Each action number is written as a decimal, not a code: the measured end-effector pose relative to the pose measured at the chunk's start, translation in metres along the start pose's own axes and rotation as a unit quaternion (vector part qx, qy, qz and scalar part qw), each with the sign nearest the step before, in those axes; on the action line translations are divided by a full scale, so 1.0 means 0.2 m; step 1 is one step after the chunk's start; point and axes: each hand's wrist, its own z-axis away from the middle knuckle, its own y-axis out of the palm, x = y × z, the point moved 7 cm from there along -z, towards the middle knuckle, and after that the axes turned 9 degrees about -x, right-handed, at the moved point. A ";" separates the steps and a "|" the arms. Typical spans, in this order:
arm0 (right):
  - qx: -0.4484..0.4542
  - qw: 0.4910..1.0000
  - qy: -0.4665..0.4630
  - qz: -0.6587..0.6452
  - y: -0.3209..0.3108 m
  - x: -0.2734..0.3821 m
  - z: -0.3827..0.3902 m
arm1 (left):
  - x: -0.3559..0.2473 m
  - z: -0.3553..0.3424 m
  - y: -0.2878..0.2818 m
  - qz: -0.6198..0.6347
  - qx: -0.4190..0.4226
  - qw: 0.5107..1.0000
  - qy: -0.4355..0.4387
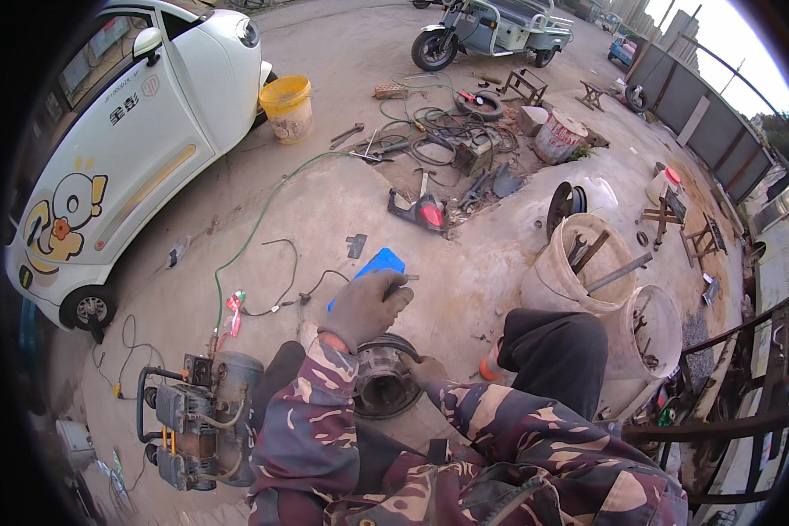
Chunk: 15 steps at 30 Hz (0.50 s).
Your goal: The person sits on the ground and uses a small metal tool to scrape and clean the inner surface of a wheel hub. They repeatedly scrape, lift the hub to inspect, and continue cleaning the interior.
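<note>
My left hand (368,309), in a brown-grey glove, is above the near ground, over a bright blue flat object (384,263) that it partly covers. Its fingers are curled, and a small grey piece (412,277) shows at the fingertips; what it is I cannot make out. Between my legs lies a dark, round wheel hub (384,394) with a wide rim and a hollow raised centre. My right hand (428,373), also gloved, grips the right side of its rim, its fingers partly hidden.
An air compressor (206,421) stands at my left, its green hose (259,219) running forward. On the right are white buckets (579,263) of tools. Ahead lie a red-and-black power tool (425,210) and scattered tools. A white car (140,149) and yellow bucket (287,110) stand left.
</note>
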 end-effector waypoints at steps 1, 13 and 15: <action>0.036 0.998 -0.012 0.052 -0.03 0.03 0.01 | 0.01 0.00 0.00 0.004 0.008 1.000 -0.012; 0.036 0.957 -0.120 0.261 -0.12 0.20 0.07 | 0.01 0.00 -0.01 0.000 0.011 1.000 -0.012; 0.029 0.953 -0.130 0.274 -0.09 0.19 0.08 | 0.03 0.00 0.00 0.008 0.031 0.999 -0.039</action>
